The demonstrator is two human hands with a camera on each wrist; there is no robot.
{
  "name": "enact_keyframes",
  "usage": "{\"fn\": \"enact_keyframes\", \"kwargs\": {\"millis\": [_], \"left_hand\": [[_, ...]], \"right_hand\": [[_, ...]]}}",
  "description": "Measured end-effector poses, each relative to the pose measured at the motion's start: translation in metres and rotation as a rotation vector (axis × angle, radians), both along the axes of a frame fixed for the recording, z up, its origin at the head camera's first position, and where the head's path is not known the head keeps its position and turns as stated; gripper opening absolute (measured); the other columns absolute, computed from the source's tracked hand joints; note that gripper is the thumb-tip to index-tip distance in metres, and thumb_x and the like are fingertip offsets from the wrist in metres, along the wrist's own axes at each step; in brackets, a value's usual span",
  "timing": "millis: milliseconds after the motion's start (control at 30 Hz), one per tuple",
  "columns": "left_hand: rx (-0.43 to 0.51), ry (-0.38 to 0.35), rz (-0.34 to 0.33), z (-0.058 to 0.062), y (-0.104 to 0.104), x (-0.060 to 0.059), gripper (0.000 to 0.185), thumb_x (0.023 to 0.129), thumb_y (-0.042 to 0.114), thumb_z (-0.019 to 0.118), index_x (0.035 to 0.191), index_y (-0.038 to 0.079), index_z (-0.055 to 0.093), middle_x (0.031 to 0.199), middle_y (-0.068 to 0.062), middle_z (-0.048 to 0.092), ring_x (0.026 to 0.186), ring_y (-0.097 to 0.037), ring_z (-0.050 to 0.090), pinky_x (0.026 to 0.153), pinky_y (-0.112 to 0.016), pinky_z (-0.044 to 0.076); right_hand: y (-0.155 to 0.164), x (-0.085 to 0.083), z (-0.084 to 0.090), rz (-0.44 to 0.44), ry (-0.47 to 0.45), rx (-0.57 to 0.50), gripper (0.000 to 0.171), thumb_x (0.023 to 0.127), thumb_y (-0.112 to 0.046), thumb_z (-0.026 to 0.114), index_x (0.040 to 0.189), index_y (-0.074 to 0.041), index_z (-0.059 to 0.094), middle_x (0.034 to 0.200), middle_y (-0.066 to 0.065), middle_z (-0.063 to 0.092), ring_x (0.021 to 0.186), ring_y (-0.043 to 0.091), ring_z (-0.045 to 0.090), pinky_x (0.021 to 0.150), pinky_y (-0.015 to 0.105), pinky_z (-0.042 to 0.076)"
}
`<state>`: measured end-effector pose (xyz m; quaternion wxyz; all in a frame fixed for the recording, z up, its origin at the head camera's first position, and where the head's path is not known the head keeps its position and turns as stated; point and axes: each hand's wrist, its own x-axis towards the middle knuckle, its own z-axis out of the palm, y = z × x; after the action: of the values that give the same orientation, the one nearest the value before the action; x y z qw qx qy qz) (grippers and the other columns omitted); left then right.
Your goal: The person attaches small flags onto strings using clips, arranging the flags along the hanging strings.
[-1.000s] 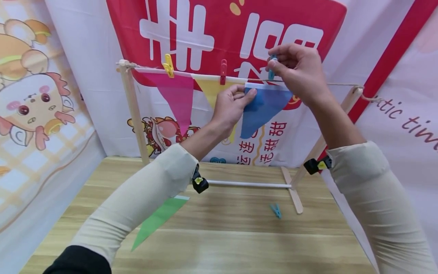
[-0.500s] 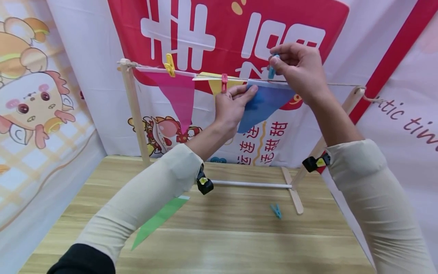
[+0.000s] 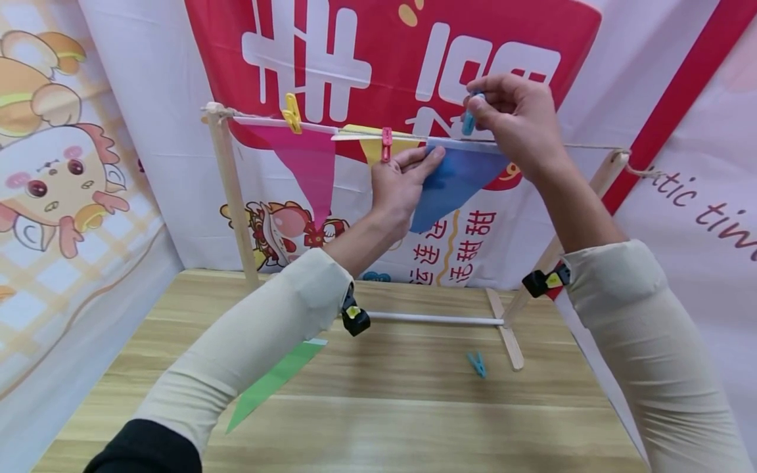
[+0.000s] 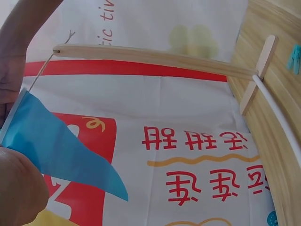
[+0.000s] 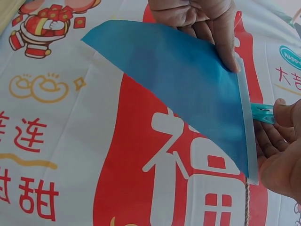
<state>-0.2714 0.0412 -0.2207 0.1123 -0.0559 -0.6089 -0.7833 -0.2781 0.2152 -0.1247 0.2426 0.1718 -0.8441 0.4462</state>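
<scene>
Hands: our left hand pinches the blue pennant flag by its top corner, steadying the flag against the string; our right hand squeezes a teal clothespin at 12 o'clock of the flag, over its white top band.
Backdrop: red banner with large white Chinese characters; we cannot read them whole. At 3 o'clock, cursive lettering ends in "tic tim".
Stand: wooden frame holds the string taut, so the flags hang free.
Hung flags: pink pennant under a yellow clothespin; yellow pennant under a red clothespin.
Table: green pennant at 7 o'clock; spare teal clothespin by the frame's foot.
</scene>
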Motion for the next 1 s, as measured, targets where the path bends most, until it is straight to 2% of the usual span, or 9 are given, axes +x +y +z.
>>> {"fn": "enact_keyframes", "kwargs": {"millis": [167, 300, 433, 600, 800, 1000], "left_hand": [[-0.003, 0.009, -0.012, -0.003, 0.002, -0.001, 0.035, 0.103, 0.037, 0.083, 0.134, 0.022, 0.084, 0.129, -0.001, 0.086, 0.122, -0.023, 0.083, 0.12, -0.053, 0.059], [-0.016, 0.041, 0.003, -0.001, 0.001, 0.0, 0.036, 0.104, 0.036, 0.083, 0.136, 0.02, 0.083, 0.131, -0.002, 0.085, 0.124, -0.025, 0.082, 0.119, -0.055, 0.059], [-0.061, 0.073, 0.028, 0.005, -0.003, 0.001, 0.037, 0.104, 0.037, 0.083, 0.137, 0.02, 0.083, 0.134, 0.0, 0.084, 0.127, -0.026, 0.08, 0.119, -0.06, 0.059], [-0.104, 0.106, 0.046, 0.016, -0.01, 0.0, 0.037, 0.103, 0.038, 0.084, 0.134, 0.019, 0.084, 0.136, 0.0, 0.083, 0.13, -0.025, 0.077, 0.119, -0.059, 0.059], [-0.134, 0.155, 0.037, 0.027, -0.019, -0.002, 0.04, 0.103, 0.035, 0.085, 0.138, 0.016, 0.082, 0.139, -0.001, 0.082, 0.13, -0.024, 0.077, 0.117, -0.051, 0.062], [-0.14, 0.158, 0.018, 0.034, -0.024, -0.006, 0.039, 0.103, 0.035, 0.084, 0.138, 0.015, 0.082, 0.14, -0.002, 0.081, 0.129, -0.021, 0.076, 0.115, -0.046, 0.063]], "right_hand": [[0.0, 0.0, -0.001, 0.014, 0.01, -0.002, 0.043, 0.11, -0.037, 0.075, 0.148, -0.018, 0.074, 0.126, -0.002, 0.077, 0.105, 0.01, 0.075, 0.114, 0.034, 0.063], [0.0, 0.0, -0.001, 0.009, 0.023, 0.002, 0.043, 0.109, -0.037, 0.075, 0.148, -0.017, 0.074, 0.127, 0.001, 0.077, 0.104, 0.01, 0.075, 0.114, 0.035, 0.063], [0.0, 0.001, 0.0, -0.012, 0.055, 0.003, 0.042, 0.109, -0.037, 0.076, 0.147, -0.017, 0.075, 0.127, 0.002, 0.077, 0.106, 0.008, 0.075, 0.114, 0.035, 0.063], [0.002, 0.002, 0.002, -0.024, 0.071, 0.003, 0.042, 0.109, -0.038, 0.077, 0.146, -0.019, 0.076, 0.126, 0.0, 0.077, 0.106, 0.008, 0.073, 0.115, 0.034, 0.062], [0.001, 0.003, 0.004, -0.022, 0.083, -0.005, 0.041, 0.108, -0.037, 0.077, 0.144, -0.018, 0.077, 0.12, -0.004, 0.076, 0.105, 0.01, 0.072, 0.113, 0.032, 0.062], [0.0, 0.004, 0.005, -0.039, 0.111, -0.009, 0.04, 0.108, -0.037, 0.078, 0.143, -0.018, 0.077, 0.118, -0.007, 0.075, 0.103, 0.009, 0.07, 0.111, 0.03, 0.063]]}}
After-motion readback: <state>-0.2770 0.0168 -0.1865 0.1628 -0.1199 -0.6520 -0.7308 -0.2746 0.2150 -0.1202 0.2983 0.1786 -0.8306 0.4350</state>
